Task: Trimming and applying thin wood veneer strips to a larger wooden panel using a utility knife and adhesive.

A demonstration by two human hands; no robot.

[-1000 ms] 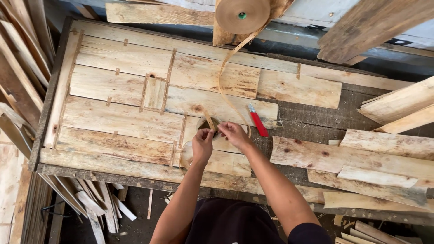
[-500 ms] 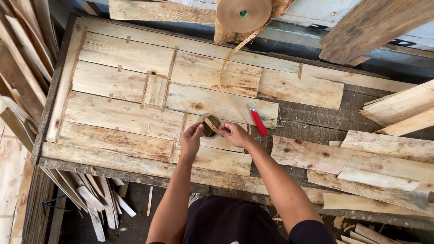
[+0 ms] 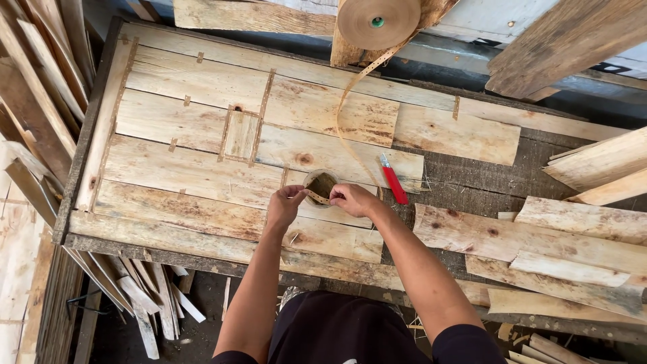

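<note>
A sheet of pale wood veneer pieces (image 3: 202, 168) joined with strips of brown tape lies on a dark workbench. A brown paper tape strip (image 3: 350, 94) runs down from a large roll (image 3: 378, 20) at the top to my hands. My left hand (image 3: 286, 202) and my right hand (image 3: 352, 199) each pinch the end of that tape over a round hole (image 3: 322, 185) in the veneer, fingers closed on it. A red utility knife (image 3: 393, 180) lies just right of my right hand.
Loose veneer boards (image 3: 532, 236) lie on the right of the bench. Thin wood strips (image 3: 34, 101) lean at the left edge, and offcuts (image 3: 145, 296) hang below the front edge. Thick planks (image 3: 566, 40) rest at the top right.
Both hands have stayed at the hole. The tape end now lies stretched flat between them across the hole, where before they held it bunched together.
</note>
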